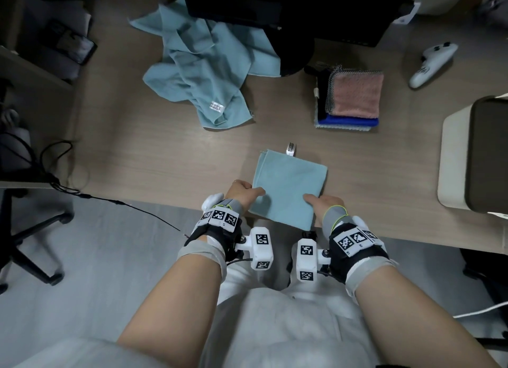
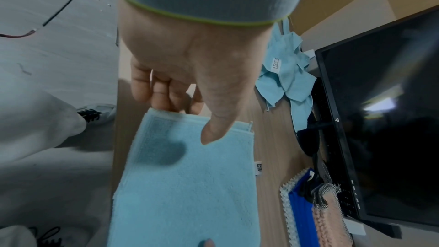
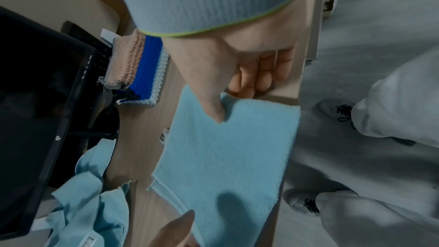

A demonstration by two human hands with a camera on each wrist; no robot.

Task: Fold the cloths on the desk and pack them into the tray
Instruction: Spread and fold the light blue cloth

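A: Down at the near edge of the surface (image 1: 170,172), both hands are on the folded blue cloth (image 1: 288,186). Left hand (image 1: 243,193) has its near-left side, right hand (image 1: 323,204) its near-right.

B: And the grip? The left wrist view shows the thumb on top and fingers (image 2: 164,91) curled under the edge, so a pinch. The right wrist view shows the same, thumb on top, fingers (image 3: 261,74) tucked below.

A: Both clamped on that cloth, then. Its near edge overhangs the surface edge a little.

B: How will it handle?

A: Soft, light, limp, I'd judge. Layered edges show at the far-left corner, so it could fan open if lifted by one side. Holding both near corners through all the layers looks sensible.

B: Further out?

A: A folded stack (image 1: 347,100), pink on top and dark blue under it, sits beyond and to the right. Farther left, a crumpled blue cloth (image 1: 198,70) lies unfolded, partly under the dark monitor (image 1: 275,7).

B: And the tray?

A: Hard to say. A pale rounded container (image 1: 453,161) with a dark inside sits at the right, cut off by the frame. That may be it. Whether the stack rests on something, I can't tell.
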